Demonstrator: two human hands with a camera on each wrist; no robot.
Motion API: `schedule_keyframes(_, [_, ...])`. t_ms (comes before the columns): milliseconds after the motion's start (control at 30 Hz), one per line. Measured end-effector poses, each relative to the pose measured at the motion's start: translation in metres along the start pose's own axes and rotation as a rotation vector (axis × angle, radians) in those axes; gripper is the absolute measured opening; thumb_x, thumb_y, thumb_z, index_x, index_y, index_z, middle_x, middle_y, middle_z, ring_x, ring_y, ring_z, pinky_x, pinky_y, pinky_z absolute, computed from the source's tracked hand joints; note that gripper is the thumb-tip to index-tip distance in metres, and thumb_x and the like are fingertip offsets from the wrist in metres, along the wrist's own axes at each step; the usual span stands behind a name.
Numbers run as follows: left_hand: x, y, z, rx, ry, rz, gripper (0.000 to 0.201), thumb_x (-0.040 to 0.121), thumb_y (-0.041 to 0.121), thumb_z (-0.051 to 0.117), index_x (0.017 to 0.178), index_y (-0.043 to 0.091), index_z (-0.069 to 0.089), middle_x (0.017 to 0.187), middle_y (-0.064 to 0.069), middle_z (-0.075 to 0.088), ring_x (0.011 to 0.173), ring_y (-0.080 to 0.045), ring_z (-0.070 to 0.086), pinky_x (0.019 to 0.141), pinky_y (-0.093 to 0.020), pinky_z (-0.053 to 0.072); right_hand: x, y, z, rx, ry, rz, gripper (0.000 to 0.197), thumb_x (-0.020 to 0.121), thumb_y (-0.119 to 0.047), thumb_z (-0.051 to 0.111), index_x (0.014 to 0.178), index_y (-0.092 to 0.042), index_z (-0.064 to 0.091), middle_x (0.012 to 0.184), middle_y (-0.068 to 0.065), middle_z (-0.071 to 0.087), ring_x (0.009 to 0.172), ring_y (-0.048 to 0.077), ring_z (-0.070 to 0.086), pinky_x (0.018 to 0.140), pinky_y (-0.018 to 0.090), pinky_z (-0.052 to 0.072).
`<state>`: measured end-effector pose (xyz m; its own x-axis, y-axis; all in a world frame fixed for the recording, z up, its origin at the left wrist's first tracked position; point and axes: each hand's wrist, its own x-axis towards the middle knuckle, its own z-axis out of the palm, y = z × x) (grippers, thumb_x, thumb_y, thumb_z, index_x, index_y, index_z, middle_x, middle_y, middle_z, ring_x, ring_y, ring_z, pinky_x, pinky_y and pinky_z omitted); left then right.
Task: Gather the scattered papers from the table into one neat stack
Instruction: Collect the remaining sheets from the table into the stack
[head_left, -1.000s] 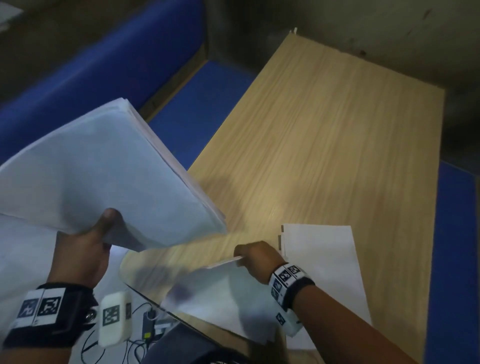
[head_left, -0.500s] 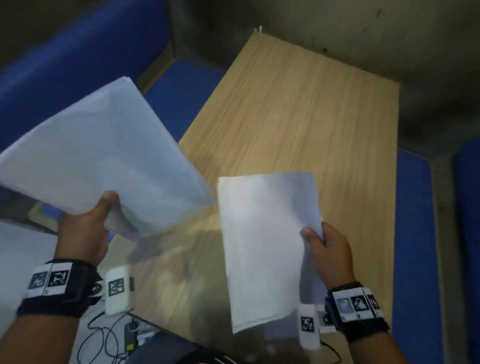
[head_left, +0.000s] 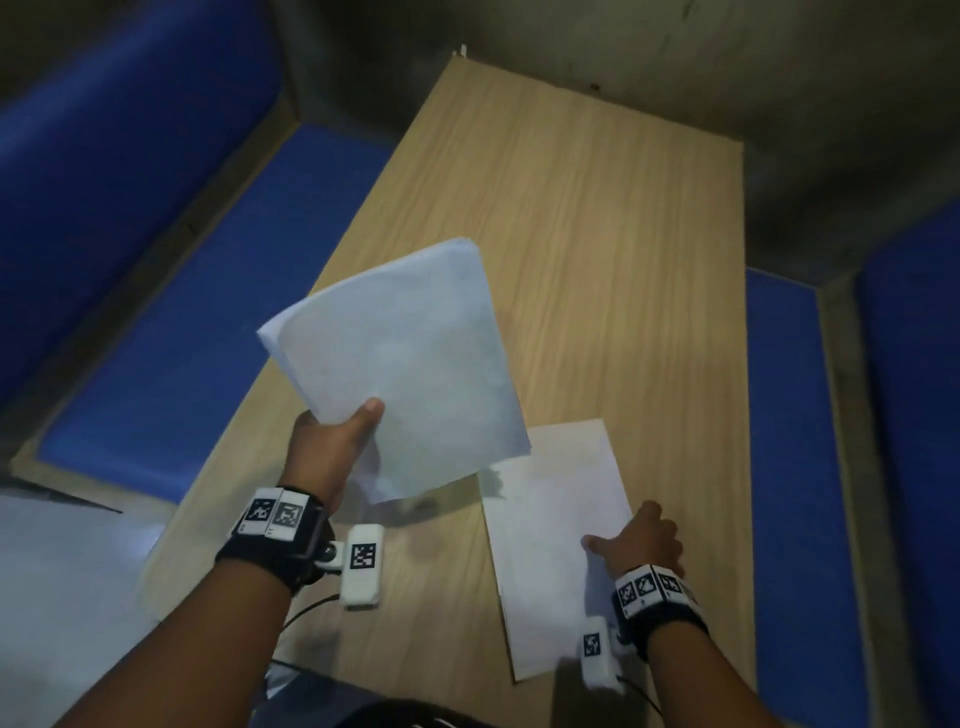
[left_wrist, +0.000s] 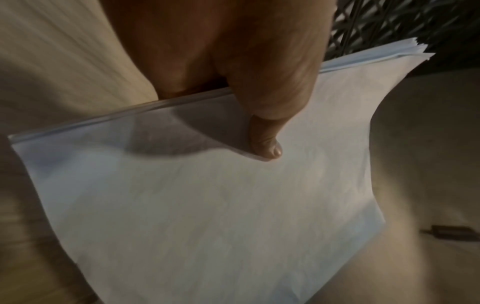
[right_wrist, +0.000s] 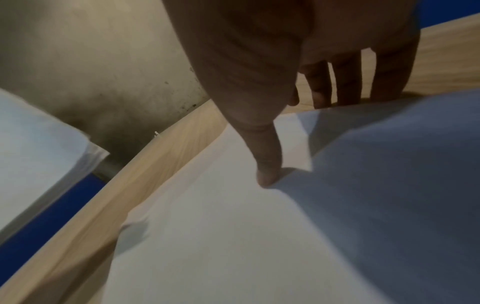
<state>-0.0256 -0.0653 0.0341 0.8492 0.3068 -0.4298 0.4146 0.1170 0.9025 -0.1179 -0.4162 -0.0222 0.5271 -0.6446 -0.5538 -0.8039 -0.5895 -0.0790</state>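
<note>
Thumb of the left hand (head_left: 332, 441) lies on top of the paper stack (head_left: 410, 364), other fingers hidden under it, so the hand pinches the stack at its near edge. Stack is held up off the table (head_left: 597, 234), tilted, far corner sagging; left-wrist view shows several sheet edges at the top, a bit fanned. Right hand (head_left: 641, 540): thumb presses down on the loose sheet (head_left: 550, 519), fingers w/ tips past its right edge, seemingly under it (right-wrist view is blurry). Sheet lies on the table's near right part, partly beneath the stack's low corner. Blue cushioned benches (head_left: 208, 322) flank the table both sides; grey wall (head_left: 675, 67) beyond. Tagged wristbands on both wrists.
</note>
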Motion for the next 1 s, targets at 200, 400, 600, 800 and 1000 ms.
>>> schedule_keyframes(200, [-0.003, -0.008, 0.016, 0.107, -0.045, -0.060, 0.038, 0.070, 0.036, 0.084, 0.098, 0.015, 0.069, 0.094, 0.003, 0.072, 0.092, -0.023, 0.070, 0.082, -0.038, 0.055, 0.014, 0.013, 0.007, 0.073, -0.081, 0.028, 0.088, 0.051, -0.050, 0.090, 0.118, -0.005, 0.055, 0.117, 0.015, 0.065, 0.105, 0.037, 0.062, 0.087, 0.045, 0.054])
schedule_keyframes(400, [-0.007, -0.005, 0.010, 0.215, -0.027, -0.076, 0.036, 0.066, 0.042, 0.083, 0.086, 0.018, 0.065, 0.087, 0.004, 0.068, 0.084, -0.022, 0.068, 0.082, -0.042, 0.057, 0.005, 0.022, 0.004, 0.206, -0.122, -0.096, 0.057, 0.070, -0.025, 0.086, 0.111, 0.001, 0.057, 0.114, 0.016, 0.063, 0.097, 0.031, 0.061, 0.081, 0.033, 0.052])
schedule_keyframes(600, [-0.006, 0.006, -0.011, 0.308, 0.091, 0.011, 0.030, 0.088, 0.026, 0.078, 0.101, 0.004, 0.063, 0.080, 0.000, 0.062, 0.085, -0.031, 0.062, 0.073, -0.034, 0.049, -0.020, 0.046, -0.039, 0.537, -0.136, -0.406, 0.025, 0.087, -0.011, 0.071, 0.111, -0.015, 0.069, 0.097, -0.005, 0.071, 0.099, 0.024, 0.067, 0.080, 0.029, 0.049])
schedule_keyframes(800, [-0.015, 0.001, -0.017, 0.337, -0.005, 0.066, 0.040, 0.088, 0.017, 0.077, 0.124, 0.007, 0.063, 0.106, -0.009, 0.067, 0.093, -0.028, 0.063, 0.080, -0.035, 0.049, -0.054, 0.051, -0.089, 0.685, -0.164, -0.594, 0.019, 0.084, -0.013, 0.075, 0.097, -0.027, 0.072, 0.096, -0.005, 0.077, 0.090, 0.006, 0.071, 0.080, 0.036, 0.055])
schedule_keyframes(1000, [-0.050, -0.019, 0.027, 0.231, -0.391, -0.088, 0.036, 0.081, 0.014, 0.083, 0.116, 0.009, 0.073, 0.104, -0.008, 0.081, 0.091, -0.029, 0.078, 0.078, -0.042, 0.063, -0.072, 0.004, -0.069, 0.922, -0.223, -0.574, 0.030, 0.088, -0.013, 0.070, 0.116, -0.018, 0.065, 0.107, -0.005, 0.074, 0.097, 0.009, 0.071, 0.081, 0.026, 0.057])
